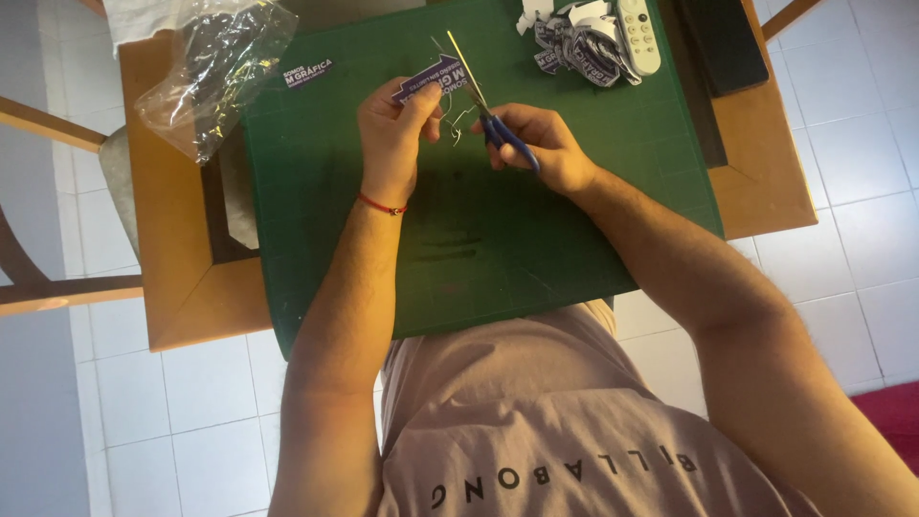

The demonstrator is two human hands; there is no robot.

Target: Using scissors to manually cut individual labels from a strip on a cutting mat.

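At the far left a clear plastic bag (215,72) lies crumpled over the corner of the wooden table (177,297), its contents too glossy with reflections to make out. Just right of it a small purple sticker (307,74) rests on the green cutting mat (536,230). The left hand (392,134), with a red string bracelet (382,205) at the wrist, is closed around a purple arrow-shaped sticker (428,78), held above the mat; the thumb and fingers cover its lower part. A thin curl of trimmed paper (458,123) hangs between the hands, hard to follow. The right hand (541,144) grips blue-handled scissors (483,101); the fingers hide most of the handles, and the blades stand narrowly apart beside the sticker's edge. Farther right, at the mat's top edge, lies a pile of cut stickers (574,38), cropped by the frame, touching a white remote control (638,36). A dark flat object (723,38) is cut off beyond it.
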